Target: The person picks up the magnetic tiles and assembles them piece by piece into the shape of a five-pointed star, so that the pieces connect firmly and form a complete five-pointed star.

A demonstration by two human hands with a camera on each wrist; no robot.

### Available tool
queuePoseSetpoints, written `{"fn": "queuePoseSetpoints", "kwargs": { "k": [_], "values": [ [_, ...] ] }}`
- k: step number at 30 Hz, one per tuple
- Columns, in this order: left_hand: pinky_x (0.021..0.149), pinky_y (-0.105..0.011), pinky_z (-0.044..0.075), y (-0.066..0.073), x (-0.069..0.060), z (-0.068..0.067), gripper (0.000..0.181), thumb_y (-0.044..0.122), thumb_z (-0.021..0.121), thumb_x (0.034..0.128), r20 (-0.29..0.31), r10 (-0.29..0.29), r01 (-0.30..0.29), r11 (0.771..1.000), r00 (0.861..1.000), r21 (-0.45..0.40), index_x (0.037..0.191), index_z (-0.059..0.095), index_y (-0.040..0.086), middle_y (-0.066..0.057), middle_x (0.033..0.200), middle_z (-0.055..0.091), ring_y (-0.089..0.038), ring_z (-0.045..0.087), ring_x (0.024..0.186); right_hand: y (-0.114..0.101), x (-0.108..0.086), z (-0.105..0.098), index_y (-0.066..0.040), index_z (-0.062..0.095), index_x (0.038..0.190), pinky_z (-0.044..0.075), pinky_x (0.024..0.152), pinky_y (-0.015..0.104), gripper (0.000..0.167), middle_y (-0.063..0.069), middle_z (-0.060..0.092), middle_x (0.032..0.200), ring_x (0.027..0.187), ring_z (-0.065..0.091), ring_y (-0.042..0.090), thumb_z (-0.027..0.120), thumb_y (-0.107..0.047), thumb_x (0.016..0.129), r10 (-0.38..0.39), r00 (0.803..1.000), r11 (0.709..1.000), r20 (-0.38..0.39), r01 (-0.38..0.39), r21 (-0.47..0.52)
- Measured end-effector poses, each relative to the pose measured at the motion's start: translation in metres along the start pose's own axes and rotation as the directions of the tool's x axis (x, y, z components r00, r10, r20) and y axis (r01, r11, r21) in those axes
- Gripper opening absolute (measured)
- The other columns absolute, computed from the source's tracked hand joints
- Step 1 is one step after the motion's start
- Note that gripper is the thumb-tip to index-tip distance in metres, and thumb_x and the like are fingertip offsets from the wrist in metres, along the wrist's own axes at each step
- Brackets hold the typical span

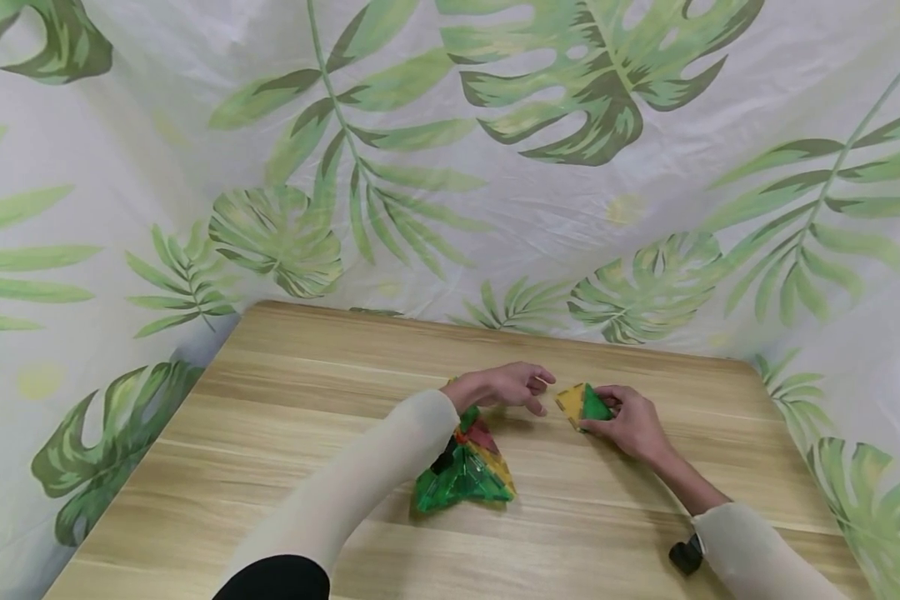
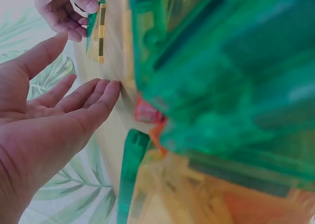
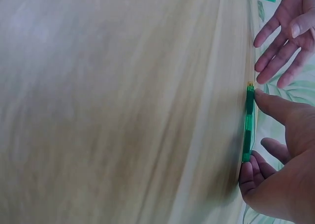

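Note:
My right hand (image 1: 632,423) pinches a translucent green triangular magnetic tile (image 1: 594,407) between thumb and fingers. Edge to edge with it is a yellow triangular tile (image 1: 570,403). In the right wrist view the green tile (image 3: 248,125) is seen edge-on, low over the table. My left hand (image 1: 512,387) holds nothing; its fingers are extended and slightly bent, apart from the tiles, as the left wrist view of that hand (image 2: 59,111) shows. Below my left forearm stands a built cluster of green, yellow and red tiles (image 1: 465,482), partly hidden by the sleeve.
The wood-grain table (image 1: 315,467) runs back to a leaf-patterned cloth (image 1: 412,208) that hangs behind and at both sides. A small black device (image 1: 686,556) sits at the right wrist. The cluster stands close beside the left forearm.

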State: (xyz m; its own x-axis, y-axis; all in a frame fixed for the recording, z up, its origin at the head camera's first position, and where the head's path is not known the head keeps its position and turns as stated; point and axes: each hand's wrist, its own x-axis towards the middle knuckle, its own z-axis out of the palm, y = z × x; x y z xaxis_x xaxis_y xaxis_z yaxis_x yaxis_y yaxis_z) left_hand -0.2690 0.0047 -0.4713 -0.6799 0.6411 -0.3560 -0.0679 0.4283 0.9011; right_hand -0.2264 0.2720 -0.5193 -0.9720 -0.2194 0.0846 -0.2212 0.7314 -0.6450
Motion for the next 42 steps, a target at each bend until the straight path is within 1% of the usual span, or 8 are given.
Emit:
{"fn": "queuePoseSetpoints", "kwargs": {
  "k": [6,15,19,26,32,36,39,42],
  "values": [
    [0.126,-0.045,0.033,0.000,-0.003,-0.002,0.068,-0.008,0.071,0.0950,0.022,-0.008,0.008,1.000,1.000,0.011,0.157,0.043,-0.003,-0.026,0.164,0.041,-0.036,0.038,0.154,-0.007,0.002,0.007,0.007,0.069,0.129,0.057,0.086,0.046,0.061,0.022,0.072,0.115,0.103,0.068,0.034,0.095,-0.021,0.081,-0.008,1.000,1.000,0.000,0.008,0.010],
    [0.126,-0.048,0.032,0.002,-0.006,-0.002,0.066,0.000,0.073,0.0965,0.051,-0.006,0.004,0.999,0.999,0.046,0.156,0.045,-0.001,-0.024,0.163,0.043,-0.037,0.039,0.153,-0.019,0.005,0.019,0.007,0.069,0.129,0.057,0.088,0.049,0.062,0.022,0.071,0.116,0.104,0.068,0.034,0.096,-0.021,0.080,-0.017,1.000,0.999,0.021,0.016,0.047],
    [0.125,-0.050,0.032,0.003,-0.007,-0.002,0.064,0.003,0.073,0.0977,0.035,-0.015,0.013,0.999,0.999,0.049,0.156,0.047,-0.001,-0.025,0.160,0.046,-0.037,0.041,0.151,-0.022,0.005,0.021,0.007,0.069,0.127,0.057,0.090,0.052,0.062,0.022,0.071,0.115,0.104,0.068,0.034,0.096,-0.020,0.079,-0.018,1.000,0.998,0.012,0.018,0.056],
    [0.123,-0.051,0.035,0.006,-0.006,-0.004,0.056,0.010,0.071,0.1010,-0.025,-0.053,0.053,0.998,0.998,0.032,0.153,0.052,0.003,-0.022,0.153,0.052,-0.035,0.046,0.146,-0.027,0.006,0.026,0.006,0.070,0.128,0.058,0.092,0.055,0.063,0.024,0.067,0.119,0.106,0.067,0.036,0.098,-0.018,0.076,-0.038,0.999,0.998,-0.013,0.039,0.057],
    [0.115,-0.045,0.046,0.007,-0.006,-0.002,0.049,0.002,0.069,0.1003,-0.054,-0.046,0.047,0.999,0.997,0.012,0.147,0.057,0.000,-0.022,0.147,0.056,-0.033,0.053,0.138,-0.030,0.004,0.029,0.002,0.073,0.123,0.055,0.085,0.044,0.060,0.023,0.061,0.117,0.100,0.064,0.035,0.100,-0.011,0.072,-0.060,0.997,0.994,-0.042,0.064,0.089],
    [0.109,-0.040,0.051,0.004,-0.006,-0.002,0.040,-0.001,0.067,0.1002,-0.079,-0.053,0.056,0.998,0.995,0.040,0.140,0.064,0.000,-0.020,0.142,0.060,-0.031,0.055,0.134,-0.031,0.002,0.030,-0.001,0.074,0.123,0.055,0.085,0.039,0.053,0.021,0.060,0.118,0.102,0.066,0.033,0.097,-0.009,0.076,-0.041,0.999,0.989,-0.035,0.046,0.139],
    [0.107,-0.039,0.052,0.003,-0.006,-0.003,0.036,-0.003,0.065,0.1005,-0.081,-0.053,0.058,0.996,0.995,0.061,0.136,0.069,0.001,-0.016,0.140,0.063,-0.028,0.055,0.132,-0.030,0.002,0.030,-0.001,0.074,0.123,0.056,0.088,0.034,0.046,0.021,0.066,0.122,0.109,0.068,0.033,0.092,-0.005,0.081,-0.017,1.000,0.976,-0.014,0.020,0.219],
    [0.103,-0.036,0.052,0.002,-0.007,-0.004,0.034,-0.004,0.064,0.1001,-0.071,-0.039,0.044,0.996,0.997,0.074,0.133,0.071,0.001,-0.013,0.139,0.064,-0.024,0.055,0.127,-0.029,0.002,0.029,0.002,0.073,0.122,0.056,0.089,0.025,0.040,0.023,0.071,0.124,0.116,0.068,0.035,0.088,-0.001,0.085,-0.004,1.000,0.945,0.018,-0.002,0.327]
  ]
}}
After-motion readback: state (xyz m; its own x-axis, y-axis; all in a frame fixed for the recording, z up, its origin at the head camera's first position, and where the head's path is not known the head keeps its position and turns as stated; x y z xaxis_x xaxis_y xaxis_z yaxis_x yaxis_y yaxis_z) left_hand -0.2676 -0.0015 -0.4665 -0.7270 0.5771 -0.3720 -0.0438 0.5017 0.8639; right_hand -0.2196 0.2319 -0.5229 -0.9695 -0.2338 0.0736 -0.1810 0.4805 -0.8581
